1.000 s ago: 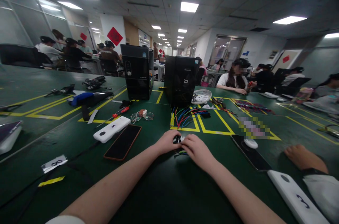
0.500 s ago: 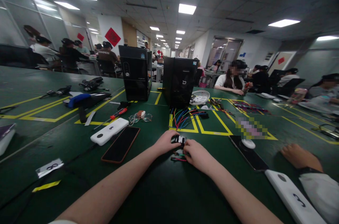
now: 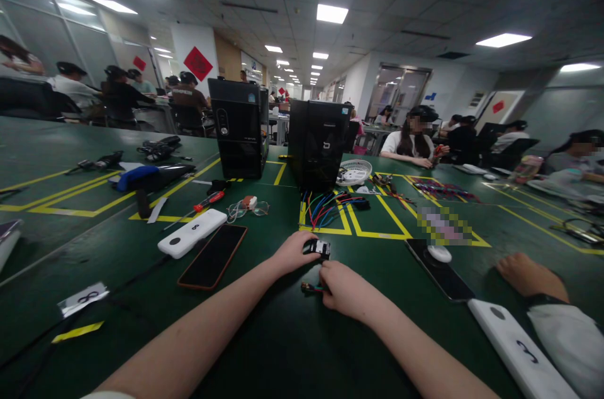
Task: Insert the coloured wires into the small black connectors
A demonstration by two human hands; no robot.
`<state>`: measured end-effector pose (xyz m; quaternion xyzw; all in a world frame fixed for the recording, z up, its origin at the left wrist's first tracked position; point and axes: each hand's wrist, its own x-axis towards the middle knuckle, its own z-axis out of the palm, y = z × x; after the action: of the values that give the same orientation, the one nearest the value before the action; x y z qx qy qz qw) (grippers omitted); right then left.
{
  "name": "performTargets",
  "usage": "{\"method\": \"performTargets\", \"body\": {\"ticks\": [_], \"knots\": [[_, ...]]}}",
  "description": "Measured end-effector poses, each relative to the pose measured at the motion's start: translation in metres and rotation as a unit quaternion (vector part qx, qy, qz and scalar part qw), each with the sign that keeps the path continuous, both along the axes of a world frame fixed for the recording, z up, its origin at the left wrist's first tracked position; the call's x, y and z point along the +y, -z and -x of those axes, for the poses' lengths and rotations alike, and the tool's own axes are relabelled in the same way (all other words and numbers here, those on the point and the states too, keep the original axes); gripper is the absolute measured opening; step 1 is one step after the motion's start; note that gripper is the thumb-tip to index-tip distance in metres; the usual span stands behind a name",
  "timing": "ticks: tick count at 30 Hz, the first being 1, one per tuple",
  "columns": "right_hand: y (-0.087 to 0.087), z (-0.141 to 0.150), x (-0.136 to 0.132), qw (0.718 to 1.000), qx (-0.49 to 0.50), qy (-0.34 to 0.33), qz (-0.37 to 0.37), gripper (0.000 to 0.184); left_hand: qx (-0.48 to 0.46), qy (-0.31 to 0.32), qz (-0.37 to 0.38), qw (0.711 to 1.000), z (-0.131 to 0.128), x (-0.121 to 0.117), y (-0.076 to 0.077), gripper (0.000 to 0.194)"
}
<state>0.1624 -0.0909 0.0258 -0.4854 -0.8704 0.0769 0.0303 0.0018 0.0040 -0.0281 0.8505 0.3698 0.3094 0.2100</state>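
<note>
Near the middle of the green table (image 3: 274, 336), my left hand (image 3: 293, 254) grips a small black part with a silver-white face (image 3: 323, 249), thumb and fingers closed on its left side. Its exact kind is too small to tell. Just below and to the right, my right hand (image 3: 346, 287) is closed, fingertips pinched around a short bundle of thin wires (image 3: 310, 288). Connector-like ends of the bundle stick out to the left, with a bit of red and green showing. A gap separates the right fingers from the black part, and the fingertips' grip is partly hidden.
Two black computer towers (image 3: 238, 134) stand ahead, with loose coloured wires (image 3: 325, 210) before them. Left lie a phone (image 3: 213, 257), a white power bank (image 3: 192, 233), glasses (image 3: 249, 207) and a screwdriver (image 3: 207, 201). A co-worker's hand (image 3: 533, 276) rests right, near another phone (image 3: 438, 273).
My right hand has drawn back slightly down and left, away from the black part, taking the wires with it. The left hand stays on the part. The view shifted a little.
</note>
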Motion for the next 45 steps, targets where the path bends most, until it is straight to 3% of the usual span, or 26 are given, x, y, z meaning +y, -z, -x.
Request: {"method": "performTargets", "body": {"ticks": [5,9,17,21,24,29,35,38,40,45], "knots": [[0.006,-0.002,0.002,1.0,0.017,0.012,-0.021,0.021,-0.001,0.006,-0.003,1.0,0.0,0.001,0.002,0.034],[0.01,-0.006,0.004,0.999,0.009,0.03,-0.028,0.021,-0.003,0.006,-0.003,1.0,0.0,0.001,0.001,0.034],[0.0,-0.003,-0.005,0.999,0.01,0.035,-0.01,0.028,0.003,0.004,0.0,1.0,0.0,-0.001,-0.001,0.034],[0.004,0.002,-0.011,0.996,-0.043,0.064,0.034,0.018,0.009,0.006,-0.001,1.0,0.0,-0.001,-0.001,0.034],[0.006,0.006,-0.013,0.996,-0.062,0.066,0.026,0.017,0.012,0.006,-0.002,1.0,0.0,0.0,0.0,0.034],[-0.004,-0.002,-0.001,0.997,0.019,0.067,0.025,0.024,0.015,0.007,-0.006,1.0,0.0,0.002,0.0,0.036],[0.0,-0.025,0.028,0.986,0.085,0.144,-0.014,0.031,0.047,0.049,0.002,0.998,0.0,0.0,-0.003,0.041],[0.011,-0.028,0.034,0.985,0.038,0.167,-0.031,0.047,0.013,0.061,0.019,0.998,0.001,-0.002,-0.001,0.05],[0.015,-0.031,0.039,0.98,0.0,0.196,-0.032,0.044,-0.002,0.053,0.028,0.998,0.002,-0.002,0.0,0.054],[0.015,-0.07,0.064,0.934,-0.037,0.352,-0.035,0.039,0.006,0.047,0.015,0.999,0.003,-0.004,-0.003,0.05]]}}
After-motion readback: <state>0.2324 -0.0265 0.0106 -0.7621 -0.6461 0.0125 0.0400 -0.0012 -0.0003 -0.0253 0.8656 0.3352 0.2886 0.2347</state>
